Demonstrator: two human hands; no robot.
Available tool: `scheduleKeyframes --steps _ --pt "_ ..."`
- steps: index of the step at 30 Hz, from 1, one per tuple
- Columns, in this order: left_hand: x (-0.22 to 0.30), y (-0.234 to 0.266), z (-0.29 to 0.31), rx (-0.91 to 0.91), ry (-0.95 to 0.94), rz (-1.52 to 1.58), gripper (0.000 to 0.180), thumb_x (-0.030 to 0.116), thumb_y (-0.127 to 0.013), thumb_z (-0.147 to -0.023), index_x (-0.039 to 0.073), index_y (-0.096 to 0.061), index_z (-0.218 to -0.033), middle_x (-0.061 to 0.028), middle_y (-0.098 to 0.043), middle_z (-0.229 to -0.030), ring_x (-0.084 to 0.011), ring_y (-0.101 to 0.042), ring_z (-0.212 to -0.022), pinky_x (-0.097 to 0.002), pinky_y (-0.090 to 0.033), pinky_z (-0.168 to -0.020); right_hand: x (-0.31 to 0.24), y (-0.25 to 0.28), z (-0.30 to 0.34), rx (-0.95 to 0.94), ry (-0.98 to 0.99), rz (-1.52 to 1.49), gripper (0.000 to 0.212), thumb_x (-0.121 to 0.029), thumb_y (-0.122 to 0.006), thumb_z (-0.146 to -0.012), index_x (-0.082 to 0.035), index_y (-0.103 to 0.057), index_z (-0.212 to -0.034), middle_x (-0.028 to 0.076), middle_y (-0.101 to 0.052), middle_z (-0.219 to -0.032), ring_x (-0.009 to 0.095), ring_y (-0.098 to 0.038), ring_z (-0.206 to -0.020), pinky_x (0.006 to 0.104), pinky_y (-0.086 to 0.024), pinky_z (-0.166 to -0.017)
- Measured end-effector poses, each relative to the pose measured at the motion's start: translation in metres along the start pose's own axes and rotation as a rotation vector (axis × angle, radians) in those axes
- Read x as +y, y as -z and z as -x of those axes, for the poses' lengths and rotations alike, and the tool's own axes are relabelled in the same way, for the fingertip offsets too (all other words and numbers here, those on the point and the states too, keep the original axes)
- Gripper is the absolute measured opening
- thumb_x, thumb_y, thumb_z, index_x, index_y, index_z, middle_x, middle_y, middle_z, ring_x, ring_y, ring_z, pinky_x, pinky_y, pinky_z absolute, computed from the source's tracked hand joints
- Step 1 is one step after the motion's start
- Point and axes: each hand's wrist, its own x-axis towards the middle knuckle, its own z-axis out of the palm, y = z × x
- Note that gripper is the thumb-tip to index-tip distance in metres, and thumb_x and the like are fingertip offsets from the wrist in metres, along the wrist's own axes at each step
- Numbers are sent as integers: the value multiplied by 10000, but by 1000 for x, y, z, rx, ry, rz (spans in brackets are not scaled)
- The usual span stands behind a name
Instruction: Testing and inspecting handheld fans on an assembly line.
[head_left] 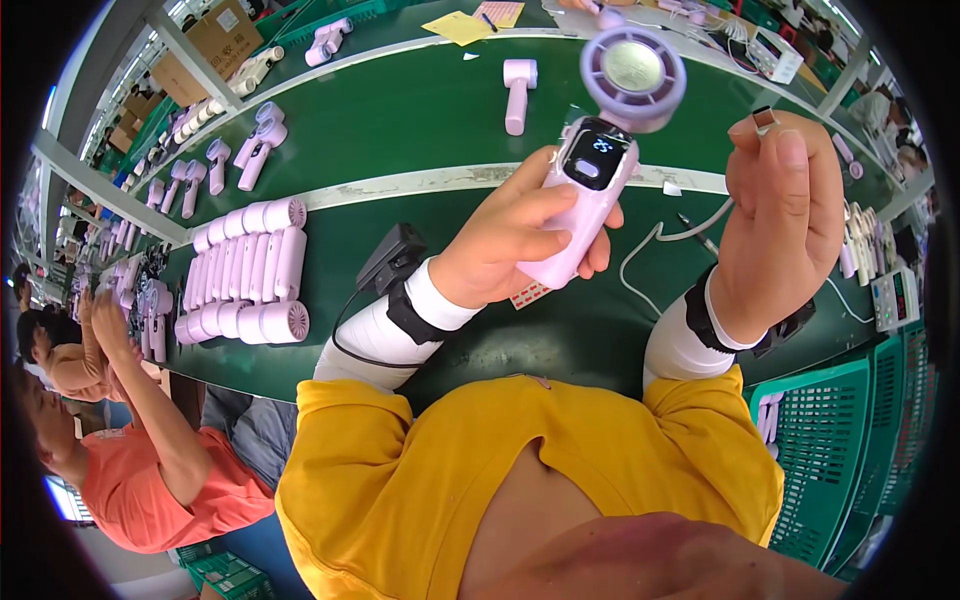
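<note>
My left hand [520, 232] is wrapped round the handle of a lilac handheld fan [572, 235], held up over the green table. The fan's round head [633, 68] points away from me, and a small black display [597, 153] on its front is lit. Clear film edges stick out beside the display. To the right, my right hand [785, 190] is raised, apart from the fan. Its thumb and forefinger pinch a small dark-brown piece [764, 118] with a pale edge, too small to name.
Lilac fans [245, 270] lie in a row on the left of the green table [480, 350]. One more fan [517, 95] lies on the belt beyond. A white cable [650, 240] and a small meter [893, 300] are on the right, above green crates [820, 450]. A co-worker [150, 470] sits left.
</note>
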Motion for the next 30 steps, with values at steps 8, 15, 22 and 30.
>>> scheduleKeyframes --steps 8,15,22,30 --pt "9 -2 8 126 -94 -78 422 -2 -461 -717 12 -295 -1105 -138 -530 -882 -204 -556 -597 -311 -458 -520 4 -1 3 97 -45 75 172 -122 -496 -859 41 -553 -858 80 -576 -787 86 -447 -658 183 -340 -591" --pt "16 -13 16 171 -257 -334 409 -46 -424 -716 6 -284 -1097 -131 -528 -851 -179 -552 -576 -304 -466 -510 4 -3 3 87 -71 43 161 -122 -521 -849 32 -569 -844 83 -595 -811 82 -500 -711 165 -360 -591" --pt "15 -16 18 202 -342 -439 387 -55 -410 -719 -11 -291 -1085 -119 -516 -850 -142 -519 -560 -293 -471 -500 8 -6 1 -5 -74 88 151 -135 -524 -846 12 -562 -840 72 -585 -766 131 -501 -624 247 -379 -531" --pt "8 -16 18 149 -441 -781 433 -113 -417 -667 -17 -304 -1074 -128 -491 -934 -132 -508 -682 -286 -483 -529 11 -13 0 -38 -222 227 213 -174 -476 -881 17 -570 -894 -26 -429 -658 41 -338 -574 174 -248 -512"
